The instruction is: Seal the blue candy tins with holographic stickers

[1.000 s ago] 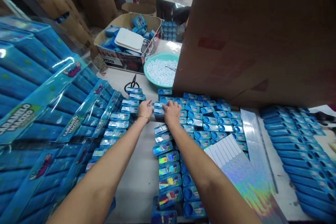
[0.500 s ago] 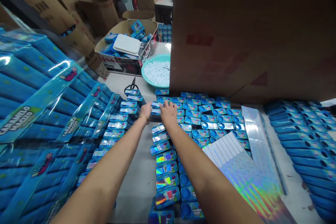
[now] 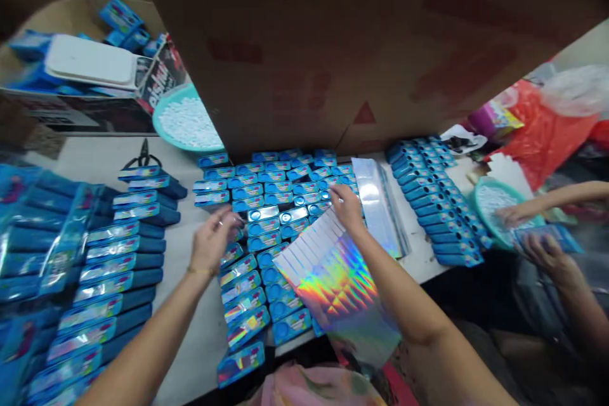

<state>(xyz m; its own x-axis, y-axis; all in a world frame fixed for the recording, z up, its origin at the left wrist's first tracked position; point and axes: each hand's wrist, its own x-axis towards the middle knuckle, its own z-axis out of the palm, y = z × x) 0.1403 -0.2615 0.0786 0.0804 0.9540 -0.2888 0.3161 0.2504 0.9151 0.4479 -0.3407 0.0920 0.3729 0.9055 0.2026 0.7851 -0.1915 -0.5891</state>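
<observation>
**Right hand (image 3: pixel 348 208) at the sheet's (image 3: pixel 349 279) far corner, left hand (image 3: pixel 212 242) out over the boxes' (image 3: pixel 264 241) edge**

And here is the sheet, laid aslant across the boxes on the bench (image 3: pixel 203 337), its striped edge turned away from the body and its near end hung out past the bench. The work in hand seems centred right here. For a neat job, the sheet would best be steadied at its corner and handled by that striped edge, slowly, with no press put on the boxes beneath; they are packed in close rows, and a careless drag could well skew them.

To the poses! The right forearm is stretched out over the sheet's right edge, elbow bent, palm turned down. Its fingers are curled just beside the far corner; whether the sheet is pinched cannot be told. Left of the sheet, the other arm is held forward, a bracelet (image 3: pixel 202 271) worn at the wrist. Its fingers are half bent and pointed toward the boxes, but blurred, so whether anything is gripped cannot be told either.

Just right of the sheet, clear film (image 3: pixel 373 196) is stacked; well beyond that, a bowl (image 3: pixel 495 238) of pellets is being dipped into by a co-worker's hand (image 3: pixel 516 216).
</observation>
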